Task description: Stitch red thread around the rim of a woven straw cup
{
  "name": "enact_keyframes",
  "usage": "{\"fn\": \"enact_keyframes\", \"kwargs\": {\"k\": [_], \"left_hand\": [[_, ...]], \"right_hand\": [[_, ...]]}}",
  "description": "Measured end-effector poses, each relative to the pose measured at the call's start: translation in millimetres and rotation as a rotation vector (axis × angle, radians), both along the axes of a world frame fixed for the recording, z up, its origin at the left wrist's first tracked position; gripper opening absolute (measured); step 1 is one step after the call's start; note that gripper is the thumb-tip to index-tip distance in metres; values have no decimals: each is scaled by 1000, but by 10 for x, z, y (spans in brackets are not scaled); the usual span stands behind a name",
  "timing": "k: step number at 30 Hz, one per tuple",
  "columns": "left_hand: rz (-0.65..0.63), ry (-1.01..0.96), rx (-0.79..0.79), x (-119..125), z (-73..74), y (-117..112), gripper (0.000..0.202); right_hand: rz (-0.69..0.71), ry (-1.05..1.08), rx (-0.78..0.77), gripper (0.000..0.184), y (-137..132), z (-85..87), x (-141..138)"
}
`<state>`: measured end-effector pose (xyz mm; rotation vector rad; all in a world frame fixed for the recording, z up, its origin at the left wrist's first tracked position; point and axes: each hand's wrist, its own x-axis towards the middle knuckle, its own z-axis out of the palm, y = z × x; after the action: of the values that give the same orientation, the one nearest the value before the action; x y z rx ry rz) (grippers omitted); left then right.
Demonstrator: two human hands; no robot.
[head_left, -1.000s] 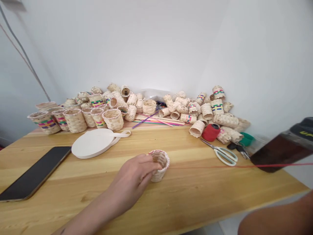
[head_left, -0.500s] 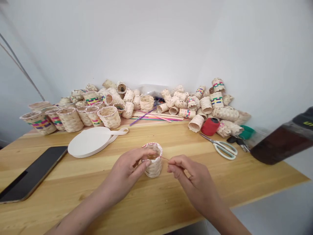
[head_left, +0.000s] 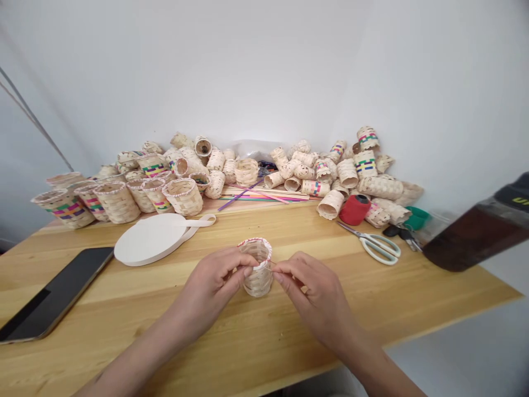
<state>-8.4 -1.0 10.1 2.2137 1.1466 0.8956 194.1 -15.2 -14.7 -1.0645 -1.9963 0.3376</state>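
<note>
A small woven basket (head_left: 257, 270) with a rim edged in red and white stands upright on the wooden table (head_left: 289, 342), near the middle of its front half, between the person's two hands. The left hand (head_left: 215, 286) is closed around the basket's left side, with the thumb over the rim and the fingers curled against the woven wall. The right hand (head_left: 314, 292) meets it from the other side, thumb and forefinger pinched shut right at the rim's right edge and touching it (whether they nip the rim itself or something thin held against it is too small to tell). Behind the hands, a flat white roll of tape (head_left: 151, 240) lies with its loose end curling out to the right, and a dark phone (head_left: 53, 298) lies face up near the table's left edge. To the right, well apart from the hands, a pair of scissors (head_left: 378, 245) with pale handles lies just in front of a red spool of thread (head_left: 355, 209), with a bunch of keys (head_left: 399, 232) beside them. Along the wall a heap of small woven baskets (head_left: 351, 176) is piled, many on their sides and some banded in colour, while a row of larger baskets (head_left: 115, 201) stands upright at the left. Between the two lots lies a bundle of coloured strips (head_left: 264, 196). At the far right a dark bottle (head_left: 475, 242) leans into view over the table's corner
</note>
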Motion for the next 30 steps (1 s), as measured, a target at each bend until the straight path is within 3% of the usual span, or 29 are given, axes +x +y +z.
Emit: {"fn": "enact_keyframes", "kwargs": {"k": [9,16,30], "left_hand": [[73,1,42,-1,-62,-23,14],[-29,-23,146,-13,-96,2,21],[-41,-17,-2,-1,-21,-3,21]], "right_hand": [[-27,-62,-16,15,14,72,-53],[-26,-54,-14,15,-3,116,-52],[11,-61,19,14,-7,96,8]]}}
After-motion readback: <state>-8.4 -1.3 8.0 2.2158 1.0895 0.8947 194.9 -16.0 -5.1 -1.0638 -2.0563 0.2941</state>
